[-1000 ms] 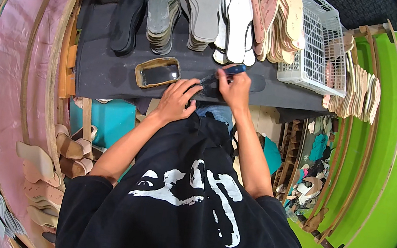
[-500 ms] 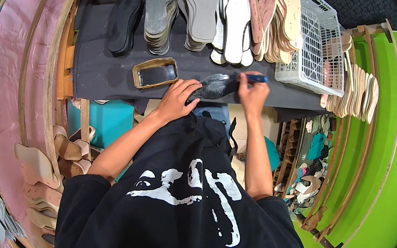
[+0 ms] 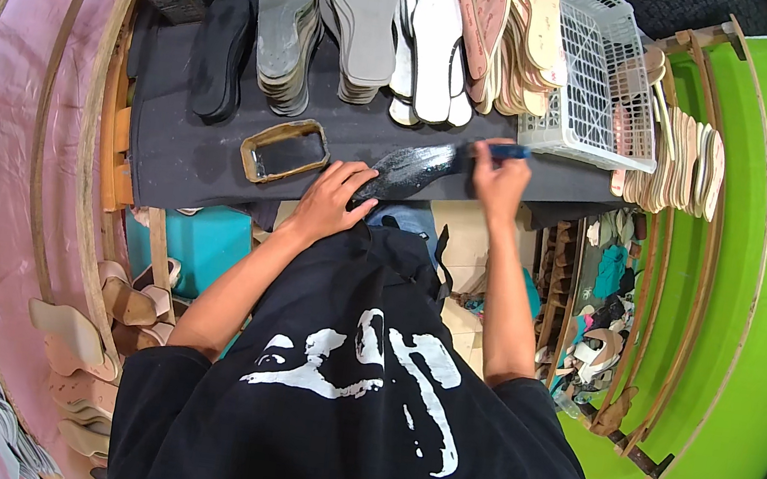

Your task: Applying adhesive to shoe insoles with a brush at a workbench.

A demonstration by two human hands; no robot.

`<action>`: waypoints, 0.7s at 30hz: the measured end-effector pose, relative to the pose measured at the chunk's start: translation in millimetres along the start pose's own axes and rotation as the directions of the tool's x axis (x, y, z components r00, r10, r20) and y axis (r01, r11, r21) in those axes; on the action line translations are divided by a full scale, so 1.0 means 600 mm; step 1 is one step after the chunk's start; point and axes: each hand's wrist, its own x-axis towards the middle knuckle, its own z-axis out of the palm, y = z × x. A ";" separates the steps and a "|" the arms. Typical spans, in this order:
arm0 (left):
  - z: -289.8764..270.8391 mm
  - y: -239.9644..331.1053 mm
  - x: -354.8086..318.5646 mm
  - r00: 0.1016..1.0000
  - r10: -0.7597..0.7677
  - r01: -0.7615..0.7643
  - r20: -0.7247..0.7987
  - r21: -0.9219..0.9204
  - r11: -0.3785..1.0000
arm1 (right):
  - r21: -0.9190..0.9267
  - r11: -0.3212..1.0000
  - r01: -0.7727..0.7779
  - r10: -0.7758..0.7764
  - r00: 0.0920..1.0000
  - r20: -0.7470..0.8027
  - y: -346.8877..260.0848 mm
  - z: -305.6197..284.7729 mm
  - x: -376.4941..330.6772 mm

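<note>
The left hand [image 3: 336, 196] pressed flat on a dark sole [image 3: 409, 167] at the table's [image 3: 180, 164] near edge. The right hand [image 3: 500, 175] gripped a blue brush [image 3: 497, 151], just beside the white basket [image 3: 586, 82].

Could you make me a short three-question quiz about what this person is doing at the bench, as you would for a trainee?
1. True or false: the left hand presses on the dark sole lying on the black table.
2. What does the right hand grip? A) scissors B) a blue-handled brush C) a hammer
3. Fill in: the white plastic ____ stands at the right end of the table.

Key
1. True
2. B; its head lies at the sole's right end.
3. basket
</note>
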 end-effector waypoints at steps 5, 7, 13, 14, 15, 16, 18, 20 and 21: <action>0.003 -0.005 -0.002 1.000 -0.001 0.001 -0.026 0.000 1.000 | -0.087 0.995 0.040 -0.044 0.998 -0.048 0.010 -0.001 0.014; 0.005 -0.008 -0.001 1.000 0.006 -0.006 -0.030 0.001 1.000 | 0.098 0.994 0.039 -0.044 0.998 0.049 -0.021 0.029 -0.018; 0.007 -0.012 -0.006 0.999 -0.001 0.001 -0.047 0.004 1.000 | -0.097 0.992 0.077 -0.071 0.996 0.061 -0.013 0.004 0.018; 0.007 -0.013 -0.004 0.999 0.005 -0.005 -0.046 0.003 1.000 | -0.088 0.996 0.035 -0.036 0.999 -0.004 0.009 -0.006 0.034; 0.008 -0.012 -0.004 0.999 0.009 -0.009 -0.044 -0.002 1.000 | -0.075 0.997 -0.005 0.000 0.998 -0.068 0.028 -0.011 0.042; 0.007 -0.013 -0.004 0.999 0.011 -0.010 -0.045 0.008 1.000 | -0.076 0.997 -0.004 -0.001 0.998 -0.069 0.028 -0.010 0.045; 0.007 -0.014 -0.003 0.999 0.013 -0.012 -0.046 0.017 1.000 | -0.123 0.992 0.003 0.002 0.999 0.036 0.027 -0.006 0.046; 0.006 -0.014 -0.006 0.999 -0.007 0.007 -0.040 0.013 1.000 | -0.031 0.999 0.024 -0.021 0.993 0.116 -0.004 0.011 0.028; 0.005 -0.014 -0.006 0.999 -0.008 0.009 -0.041 0.014 1.000 | 0.022 0.999 0.044 -0.047 0.985 0.168 -0.019 0.012 0.024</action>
